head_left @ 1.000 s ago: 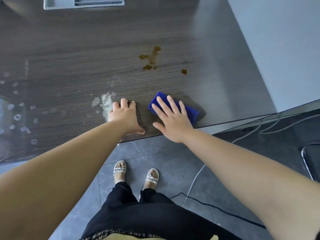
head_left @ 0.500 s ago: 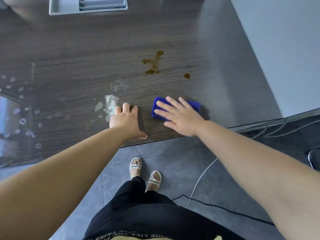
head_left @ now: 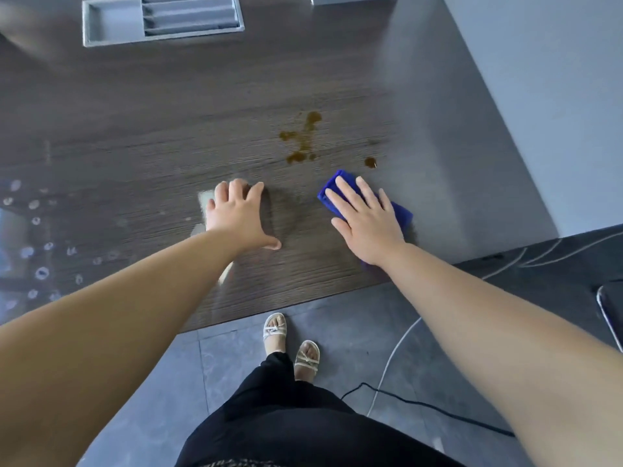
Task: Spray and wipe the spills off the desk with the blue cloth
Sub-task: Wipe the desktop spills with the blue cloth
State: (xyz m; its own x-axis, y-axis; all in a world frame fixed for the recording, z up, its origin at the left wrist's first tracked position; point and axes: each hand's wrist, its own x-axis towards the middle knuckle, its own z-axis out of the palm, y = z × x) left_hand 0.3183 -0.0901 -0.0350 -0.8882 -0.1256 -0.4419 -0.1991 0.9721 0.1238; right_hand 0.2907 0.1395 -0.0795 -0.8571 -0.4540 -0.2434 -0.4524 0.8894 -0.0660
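A folded blue cloth [head_left: 332, 188] lies on the dark wood-grain desk [head_left: 168, 129], and my right hand [head_left: 365, 220] presses flat on it with straight, spread fingers. Just beyond the cloth sits a brown spill [head_left: 301, 139] with a separate brown drop [head_left: 370, 161] close to the cloth's far corner. My left hand [head_left: 241, 214] rests flat on the desk to the left, partly covering a whitish foamy patch [head_left: 205, 200]. No spray bottle is in view.
A grey recessed cable tray [head_left: 161, 20] is set into the desk at the back. Water droplets and a glare patch [head_left: 30, 237] mark the left of the desk. A grey wall [head_left: 556, 79] borders the right. Cables [head_left: 394, 362] run across the floor by my feet.
My right hand has slid the blue cloth away from the desk's front edge, toward the brown spill. My left hand has moved further onto the desk and now covers more of the whitish patch.
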